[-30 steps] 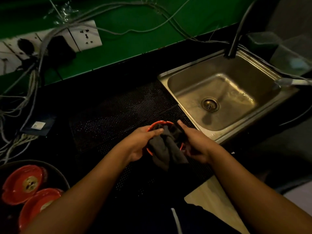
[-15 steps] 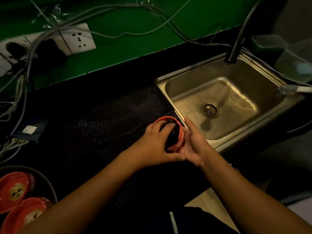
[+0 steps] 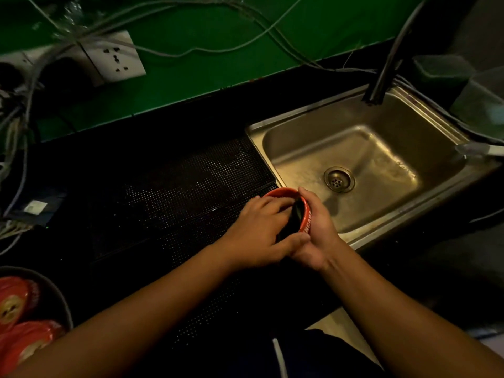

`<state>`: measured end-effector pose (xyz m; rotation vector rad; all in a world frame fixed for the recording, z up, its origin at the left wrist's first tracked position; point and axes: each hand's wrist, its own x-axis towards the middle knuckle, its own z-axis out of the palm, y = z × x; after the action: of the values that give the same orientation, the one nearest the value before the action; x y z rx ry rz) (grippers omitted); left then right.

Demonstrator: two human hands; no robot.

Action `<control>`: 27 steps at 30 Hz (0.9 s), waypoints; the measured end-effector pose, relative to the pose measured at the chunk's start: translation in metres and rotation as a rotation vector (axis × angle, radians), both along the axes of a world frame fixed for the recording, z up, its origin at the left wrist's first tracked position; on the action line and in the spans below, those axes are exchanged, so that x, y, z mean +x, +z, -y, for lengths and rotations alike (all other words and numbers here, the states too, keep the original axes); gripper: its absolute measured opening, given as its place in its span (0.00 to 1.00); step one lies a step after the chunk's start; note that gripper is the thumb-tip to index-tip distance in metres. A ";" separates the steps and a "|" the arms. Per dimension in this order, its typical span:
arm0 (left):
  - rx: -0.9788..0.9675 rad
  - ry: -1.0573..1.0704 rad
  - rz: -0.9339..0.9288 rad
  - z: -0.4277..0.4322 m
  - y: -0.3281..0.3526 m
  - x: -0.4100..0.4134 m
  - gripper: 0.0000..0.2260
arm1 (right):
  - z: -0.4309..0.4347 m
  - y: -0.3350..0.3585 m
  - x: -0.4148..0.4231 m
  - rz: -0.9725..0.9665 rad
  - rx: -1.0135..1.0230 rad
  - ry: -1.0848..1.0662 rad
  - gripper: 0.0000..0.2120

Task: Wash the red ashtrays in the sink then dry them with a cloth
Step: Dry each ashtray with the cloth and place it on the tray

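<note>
light: pretty dim on my feed, only warm glow is in the sink [image 3: 376, 148] right of the fingers [image 3: 270, 204] | shadow: counter [image 3: 109, 159] left of them near black | edges: lines bow, corners go soft

head view only, close above, angled forward-down over sink [image 3: 272, 148] and counter [image 3: 136, 165].

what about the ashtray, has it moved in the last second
Yes. The ashtray has shifted right, closer to the sink rim, and is tipped more onto its side.
</note>
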<state>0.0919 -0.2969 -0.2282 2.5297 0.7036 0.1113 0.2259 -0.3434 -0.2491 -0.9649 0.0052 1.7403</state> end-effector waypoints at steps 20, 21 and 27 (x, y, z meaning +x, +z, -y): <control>-0.343 0.160 0.165 0.005 0.009 -0.020 0.22 | -0.003 0.005 -0.030 0.179 0.030 -0.096 0.27; -0.378 0.167 0.209 0.008 0.007 -0.021 0.22 | 0.000 0.004 -0.034 0.181 0.035 -0.086 0.24; -0.496 0.351 0.464 0.027 0.008 -0.035 0.24 | 0.005 0.005 -0.050 0.105 0.065 -0.180 0.25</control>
<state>0.0565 -0.3235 -0.2197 1.8012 0.8471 0.5527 0.1760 -0.3485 -0.2444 -0.9769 -0.0312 1.5146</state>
